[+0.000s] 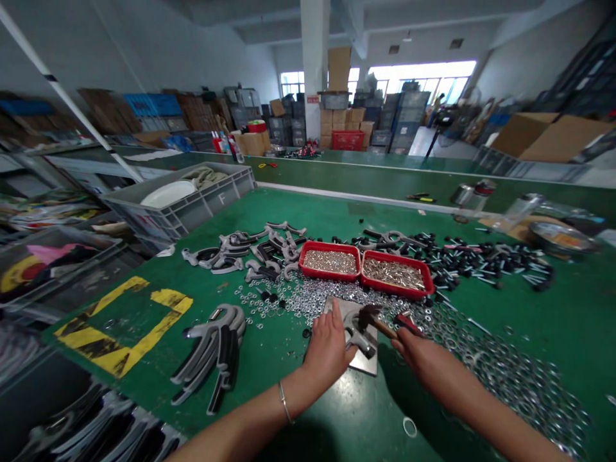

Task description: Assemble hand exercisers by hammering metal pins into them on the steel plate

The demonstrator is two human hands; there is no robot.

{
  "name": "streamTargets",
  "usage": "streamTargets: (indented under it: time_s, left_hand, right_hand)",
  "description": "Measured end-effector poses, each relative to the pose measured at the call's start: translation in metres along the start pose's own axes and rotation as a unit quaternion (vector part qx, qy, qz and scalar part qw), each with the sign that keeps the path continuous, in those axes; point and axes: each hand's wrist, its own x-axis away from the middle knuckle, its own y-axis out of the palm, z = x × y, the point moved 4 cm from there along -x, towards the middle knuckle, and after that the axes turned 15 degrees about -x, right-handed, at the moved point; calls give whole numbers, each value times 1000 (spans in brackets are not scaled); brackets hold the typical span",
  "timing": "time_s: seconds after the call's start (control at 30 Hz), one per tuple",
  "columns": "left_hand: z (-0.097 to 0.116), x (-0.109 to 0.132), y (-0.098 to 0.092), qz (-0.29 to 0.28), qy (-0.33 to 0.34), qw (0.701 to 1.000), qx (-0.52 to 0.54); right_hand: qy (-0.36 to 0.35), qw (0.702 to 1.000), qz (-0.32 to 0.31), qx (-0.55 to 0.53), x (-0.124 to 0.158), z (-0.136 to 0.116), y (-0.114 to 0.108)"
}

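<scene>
A flat metal plate (364, 364) lies on the green bench, with a grey curved handle part (355, 336) on top of it. My left hand (328, 340) presses that part against the plate, thumb along its near side and one finger stretched forward. In my right hand (414, 351) is a hammer (385, 330), gripped by its wooden handle. The hammer's dark head is right over the part; whether they touch I cannot tell. A red-handled tool (408, 323) lies just beyond my right hand, partly hidden.
Two red trays (332, 277) of small metal pieces stand beyond the plate, amid loose nuts and rings (520, 378). Finished-looking grey handles (226, 340) are stacked at left. Black-headed bolts (481, 260) pile up at right. A grey crate (192, 215) stands back left.
</scene>
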Motion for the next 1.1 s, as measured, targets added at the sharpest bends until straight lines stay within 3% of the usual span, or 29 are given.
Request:
streamTargets:
  time_s: [0.17,0.23,0.3,0.37,0.43,0.5,0.57,0.67,0.8,0.87,0.93,1.0,1.03,1.1]
  left_hand:
    - [-4,-8,-12,6,28,999,45]
    - [-11,-13,-17,-40,15,991,123]
    - [-19,-18,-18,-126,-9,965,231]
    - [-28,-20,-19,-149,-24,949,278]
    - [-39,-22,-21,-73,-25,971,225]
    - [-50,-18,-21,9,-15,989,145]
    - [-55,-10,-18,32,15,993,117]
    - [-53,0,-17,35,64,990,120]
    - [-38,1,-16,1,87,990,109]
    - [-30,-2,-14,-16,88,991,101]
    - [-27,-4,-11,-22,80,992,97]
    - [-27,-4,-9,-23,69,993,95]
    - [-27,-3,-8,-24,66,993,95]
    - [-28,-2,-8,-27,65,993,96]
  right_hand:
    - [40,985,22,-164,23,35,6]
    - [105,969,-4,-222,41,49,18]
    - [134,964,-14,-228,52,61,24]
    - [75,984,39,-157,48,69,14]
    - [-16,992,114,-44,33,73,-2]
    - [-50,984,151,74,10,77,-14]
    - [-47,976,144,157,-13,80,-18]
    - [-42,972,118,199,-36,81,-17]
    - [-44,970,99,216,-41,77,-23]
    - [-50,968,119,217,-37,69,-33]
    - [-79,972,158,152,-33,51,-41]
    - [-95,978,181,-27,-31,28,-39]
    - [-91,969,179,-144,-32,16,-32]
    - [-66,919,173,-348,-37,-4,-10]
